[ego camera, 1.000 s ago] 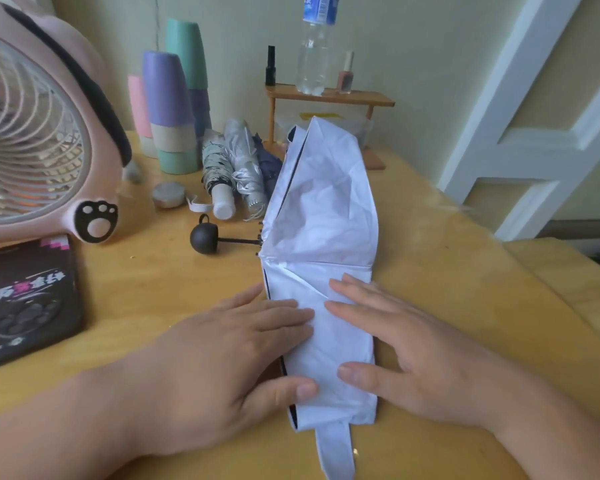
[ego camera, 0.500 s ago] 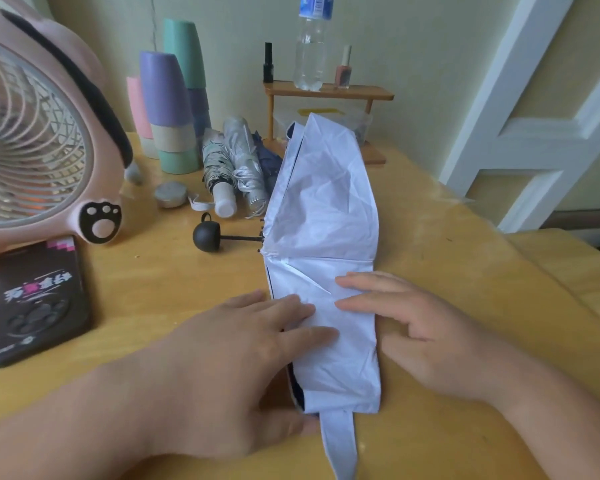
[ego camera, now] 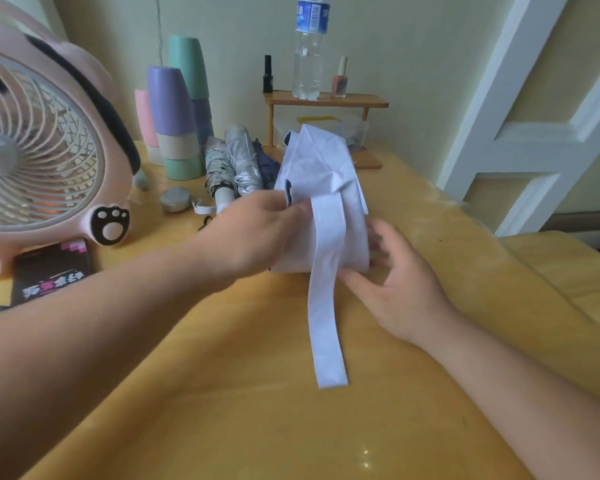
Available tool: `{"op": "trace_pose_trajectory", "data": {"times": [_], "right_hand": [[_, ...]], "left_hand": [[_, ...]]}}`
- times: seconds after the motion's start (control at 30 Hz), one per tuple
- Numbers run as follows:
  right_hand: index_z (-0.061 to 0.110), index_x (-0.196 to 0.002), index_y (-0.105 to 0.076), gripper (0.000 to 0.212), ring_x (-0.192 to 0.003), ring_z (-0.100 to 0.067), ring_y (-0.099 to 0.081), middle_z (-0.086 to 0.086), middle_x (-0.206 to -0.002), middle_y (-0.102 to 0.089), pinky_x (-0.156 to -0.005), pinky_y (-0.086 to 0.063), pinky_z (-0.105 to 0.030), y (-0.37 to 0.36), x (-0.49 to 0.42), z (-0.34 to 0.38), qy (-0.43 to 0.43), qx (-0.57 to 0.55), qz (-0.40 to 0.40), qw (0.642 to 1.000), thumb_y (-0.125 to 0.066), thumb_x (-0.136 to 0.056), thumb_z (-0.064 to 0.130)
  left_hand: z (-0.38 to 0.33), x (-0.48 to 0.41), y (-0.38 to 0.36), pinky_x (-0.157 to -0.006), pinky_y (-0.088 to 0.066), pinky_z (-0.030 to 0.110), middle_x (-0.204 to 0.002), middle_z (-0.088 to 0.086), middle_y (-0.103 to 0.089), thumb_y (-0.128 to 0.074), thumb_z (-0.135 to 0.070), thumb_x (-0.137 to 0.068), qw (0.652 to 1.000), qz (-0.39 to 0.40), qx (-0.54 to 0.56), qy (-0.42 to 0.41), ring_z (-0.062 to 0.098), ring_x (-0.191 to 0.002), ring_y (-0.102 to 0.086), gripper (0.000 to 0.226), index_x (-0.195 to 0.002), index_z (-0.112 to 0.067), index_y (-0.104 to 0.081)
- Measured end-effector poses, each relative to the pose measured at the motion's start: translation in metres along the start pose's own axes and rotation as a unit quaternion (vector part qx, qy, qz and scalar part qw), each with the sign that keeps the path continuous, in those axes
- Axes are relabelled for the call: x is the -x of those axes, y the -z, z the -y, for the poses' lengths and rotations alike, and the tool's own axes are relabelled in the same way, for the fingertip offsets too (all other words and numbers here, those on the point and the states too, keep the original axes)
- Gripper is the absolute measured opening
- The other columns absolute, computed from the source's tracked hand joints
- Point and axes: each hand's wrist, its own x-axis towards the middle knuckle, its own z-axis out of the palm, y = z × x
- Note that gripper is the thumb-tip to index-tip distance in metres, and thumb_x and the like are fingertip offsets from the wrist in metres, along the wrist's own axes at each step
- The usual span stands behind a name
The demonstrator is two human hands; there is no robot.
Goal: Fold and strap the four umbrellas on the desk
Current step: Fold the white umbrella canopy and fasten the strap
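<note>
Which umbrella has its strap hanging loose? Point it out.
The white umbrella, held between left hand and right hand: its strap trails across the desk. The patterned, silver and navy umbrellas lie rolled behind.

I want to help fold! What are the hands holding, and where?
The white umbrella. The left hand grips its rolled cloth on the left, where the strap starts; the right hand cups the right side. The strap lies loose.
</note>
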Motion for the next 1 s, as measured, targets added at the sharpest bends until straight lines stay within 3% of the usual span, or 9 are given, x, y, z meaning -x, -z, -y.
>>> {"op": "trace_pose_trajectory", "data": {"times": [0.13, 0.3, 0.37, 0.43, 0.5, 0.57, 0.73, 0.83, 1.0], "right_hand": [[0.041, -0.13, -0.046, 0.065, -0.103, 0.005, -0.058, 0.016, -0.111, -0.064, -0.083, -0.042, -0.008, 0.003, 0.001, -0.006, 0.0, 0.033, -0.059, 0.998, -0.083, -0.082, 0.017], [0.025, -0.084, -0.052, 0.044, -0.064, -0.013, -0.052, 0.002, -0.072, -0.057, -0.06, -0.047, -0.028, 0.004, 0.006, -0.003, -0.024, 0.042, -0.117, 0.992, -0.092, -0.068, 0.034], [0.022, -0.083, -0.062, 0.036, -0.066, -0.003, -0.061, 0.005, -0.073, -0.067, -0.063, -0.051, -0.028, 0.001, 0.012, 0.002, -0.018, -0.027, -0.052, 0.998, -0.093, -0.07, 0.033], [0.03, -0.109, -0.067, 0.044, -0.099, -0.001, -0.069, 0.011, -0.102, -0.074, -0.078, -0.056, -0.028, -0.003, 0.018, 0.011, -0.002, -0.113, 0.014, 0.994, -0.09, -0.072, 0.033], [0.04, -0.129, -0.054, 0.066, -0.115, -0.007, -0.065, 0.018, -0.124, -0.068, -0.084, -0.056, -0.03, -0.004, 0.019, 0.015, 0.009, -0.146, 0.028, 0.989, -0.085, -0.071, 0.034], [0.038, -0.134, -0.05, 0.072, -0.107, -0.008, -0.067, 0.015, -0.124, -0.067, -0.081, -0.053, -0.03, -0.001, 0.016, 0.016, -0.004, -0.174, 0.044, 0.984, -0.083, -0.071, 0.029], [0.01, -0.117, -0.061, 0.045, -0.055, -0.015, -0.052, -0.011, -0.074, -0.07, -0.055, -0.043, -0.021, 0.014, 0.018, 0.027, -0.081, -0.339, 0.188, 0.918, -0.077, -0.074, 0.011], [0.014, -0.107, -0.07, 0.032, -0.038, -0.013, -0.046, -0.022, -0.075, -0.071, -0.041, -0.033, -0.019, 0.019, 0.027, 0.031, -0.08, -0.408, 0.279, 0.866, -0.078, -0.076, 0.015], [0.016, -0.117, -0.073, 0.038, -0.031, -0.006, -0.037, -0.01, -0.057, -0.063, -0.033, -0.024, -0.016, 0.026, 0.028, 0.043, -0.133, -0.322, 0.438, 0.829, -0.072, -0.082, 0.033]], "left_hand": [[0.001, -0.02, 0.003, -0.083, -0.06, 0.049, -0.099, 0.011, -0.077, -0.06, -0.054, -0.084, 0.995, 0.01, 0.095, 0.034, 0.029, -0.086, -0.071, 0.046, -0.098, -0.013, -0.075], [0.003, -0.019, -0.003, -0.091, -0.056, 0.062, -0.1, 0.013, -0.077, -0.059, -0.059, -0.08, 0.992, -0.005, 0.119, 0.041, 0.041, -0.097, -0.071, 0.052, -0.096, -0.013, -0.075], [0.002, -0.016, -0.007, -0.081, -0.057, 0.054, -0.094, 0.015, -0.075, -0.058, -0.063, -0.079, 0.993, -0.014, 0.113, 0.035, 0.04, -0.082, -0.067, 0.063, -0.1, -0.005, -0.071], [0.001, -0.015, -0.01, -0.068, -0.05, 0.046, -0.085, 0.017, -0.067, -0.057, -0.064, -0.079, 0.994, -0.028, 0.105, 0.032, 0.035, -0.07, -0.056, 0.07, -0.102, 0.002, -0.065], [0.003, -0.014, -0.01, -0.072, -0.056, 0.058, -0.093, 0.025, -0.07, -0.059, -0.064, -0.079, 0.993, -0.027, 0.112, 0.031, 0.048, -0.077, -0.061, 0.068, -0.101, -0.001, -0.066], [0.005, -0.015, -0.01, -0.079, -0.053, 0.069, -0.102, 0.029, -0.07, -0.057, -0.065, -0.078, 0.993, -0.019, 0.115, 0.031, 0.051, -0.088, -0.064, 0.065, -0.099, -0.005, -0.068], [0.011, -0.012, -0.011, -0.062, -0.042, 0.042, -0.077, 0.013, -0.059, -0.056, -0.064, -0.084, 0.995, -0.004, 0.096, 0.02, 0.023, -0.067, -0.048, 0.065, -0.095, -0.001, -0.061], [0.011, -0.006, -0.014, -0.062, -0.04, 0.035, -0.069, 0.003, -0.057, -0.059, -0.053, -0.096, 0.995, 0.004, 0.101, 0.01, 0.02, -0.062, -0.051, 0.044, -0.074, -0.014, -0.061], [0.016, 0.002, -0.013, -0.065, -0.038, 0.035, -0.074, 0.004, -0.051, -0.059, -0.059, -0.089, 0.993, 0.044, 0.105, -0.018, 0.018, -0.067, -0.043, 0.055, -0.087, -0.004, -0.06]]}}
